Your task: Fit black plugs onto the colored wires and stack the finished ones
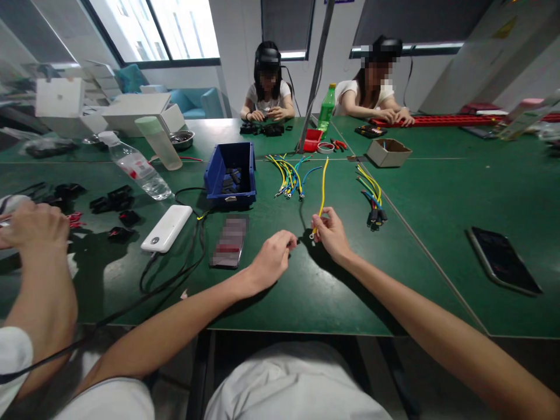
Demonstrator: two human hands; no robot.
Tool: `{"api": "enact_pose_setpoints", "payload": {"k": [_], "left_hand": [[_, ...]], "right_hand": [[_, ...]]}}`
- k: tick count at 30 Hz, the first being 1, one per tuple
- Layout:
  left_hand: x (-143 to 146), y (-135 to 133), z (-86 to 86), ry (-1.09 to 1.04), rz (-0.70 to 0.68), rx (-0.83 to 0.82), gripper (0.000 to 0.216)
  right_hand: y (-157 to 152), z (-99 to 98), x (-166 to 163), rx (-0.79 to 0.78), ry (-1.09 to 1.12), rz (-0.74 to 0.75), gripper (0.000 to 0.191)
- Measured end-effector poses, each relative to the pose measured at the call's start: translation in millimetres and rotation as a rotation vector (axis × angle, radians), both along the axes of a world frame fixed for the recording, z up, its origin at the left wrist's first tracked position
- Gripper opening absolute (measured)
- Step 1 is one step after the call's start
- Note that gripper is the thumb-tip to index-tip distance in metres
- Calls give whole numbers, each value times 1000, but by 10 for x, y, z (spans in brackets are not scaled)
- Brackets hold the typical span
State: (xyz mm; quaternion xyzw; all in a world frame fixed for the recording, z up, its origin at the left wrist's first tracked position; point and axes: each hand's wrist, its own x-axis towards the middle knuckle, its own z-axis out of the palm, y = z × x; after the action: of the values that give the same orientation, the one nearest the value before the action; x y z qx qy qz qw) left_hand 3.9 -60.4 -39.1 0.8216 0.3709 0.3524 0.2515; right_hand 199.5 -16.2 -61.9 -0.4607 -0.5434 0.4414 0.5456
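Note:
My right hand [334, 238] pinches a yellow wire [324, 186] near its lower end, where a metal ring terminal shows below the fingers. The wire stands nearly upright over the table. To its left, my left hand [272, 261] is closed just above the tabletop, thumb and fingers together. A small dark spot shows at its fingertips; whether it is a held part or shadow I cannot tell. Beyond the hands lies a loose bunch of yellow, green and blue wires [286, 175]. Right of my right hand is a bundle of wires with black connectors [376, 217].
A blue bin [230, 198] holds black parts. Near it are a phone [230, 242], a white power bank [167, 228] with cables, and a water bottle [137, 169]. Another phone [503, 259] lies right. A neighbour's hand [37, 230] works at far left; two people sit opposite.

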Motion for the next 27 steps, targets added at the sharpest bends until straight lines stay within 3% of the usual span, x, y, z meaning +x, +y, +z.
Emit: {"api": "enact_pose_setpoints", "payload": {"k": [6, 15, 27], "left_hand": [[-38, -105, -62, 18, -39, 16, 26], [-41, -25, -97, 55, 72, -27, 7], [-20, 3, -102, -23, 116, -21, 8]], "right_hand": [[-22, 32, -42, -13, -3, 40, 28], [24, 42, -13, -79, 115, 34, 30], [-163, 251, -29, -149, 143, -13, 39]]}}
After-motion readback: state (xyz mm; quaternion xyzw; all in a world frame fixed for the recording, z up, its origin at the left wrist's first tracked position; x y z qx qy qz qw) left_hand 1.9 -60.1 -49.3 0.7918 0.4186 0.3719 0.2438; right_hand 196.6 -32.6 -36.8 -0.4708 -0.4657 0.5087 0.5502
